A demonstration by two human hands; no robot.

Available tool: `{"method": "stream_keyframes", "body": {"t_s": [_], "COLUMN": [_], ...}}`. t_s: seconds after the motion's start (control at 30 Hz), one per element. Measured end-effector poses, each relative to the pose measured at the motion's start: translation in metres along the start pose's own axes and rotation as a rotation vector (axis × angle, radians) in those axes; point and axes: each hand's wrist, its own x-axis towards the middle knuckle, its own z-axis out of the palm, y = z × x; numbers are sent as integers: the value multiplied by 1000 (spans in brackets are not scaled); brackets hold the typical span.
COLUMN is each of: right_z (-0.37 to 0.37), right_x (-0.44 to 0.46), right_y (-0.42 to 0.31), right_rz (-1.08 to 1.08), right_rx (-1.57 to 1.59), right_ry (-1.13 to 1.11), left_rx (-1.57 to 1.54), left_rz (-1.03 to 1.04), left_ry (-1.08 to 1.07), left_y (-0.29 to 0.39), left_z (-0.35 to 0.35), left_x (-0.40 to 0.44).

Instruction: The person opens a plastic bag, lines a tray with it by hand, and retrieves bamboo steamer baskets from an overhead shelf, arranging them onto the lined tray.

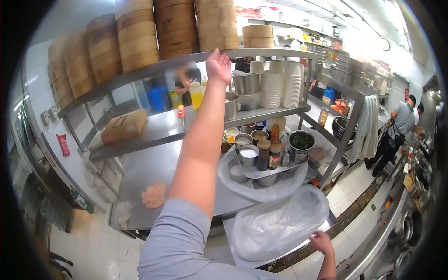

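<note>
My left hand (218, 68) is raised at the front edge of the top metal shelf (182, 59), palm showing and fingers apart. Just above it stands a stack of bamboo steamers (216, 25); I cannot tell whether the fingertips touch them. Low on the right, my right hand (323, 242) has its fingers curled together beside a clear plastic bag (284, 219) spread over a metal tray (254, 261). What those fingers hold, if anything, is too small to make out.
Sauce bottles (262, 154), metal pots and a pot of chopped greens (301, 140) crowd a tray on the counter. White bowls (270, 88) are stacked on the middle shelf near a cardboard box (123, 126). A person (399, 121) stands along the right aisle by the stove line.
</note>
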Motion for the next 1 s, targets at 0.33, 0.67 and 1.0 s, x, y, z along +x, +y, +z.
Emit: {"method": "stream_keyframes", "body": {"t_s": [0.33,0.67,1.0], "right_z": [-28,-134,-128], "right_x": [-116,-135,-98], "right_y": [27,-369,-454], "right_rz": [181,-1195,-1199], "right_rx": [-262,-212,-412], "right_ry": [-97,538,493], "left_rx": [-249,-380,-347], "left_rz": [91,74,-428], "left_ry": [30,-219,7], "left_y": [15,12,-109], "left_z": [61,34,-146], "left_x": [-2,-157,-408]}}
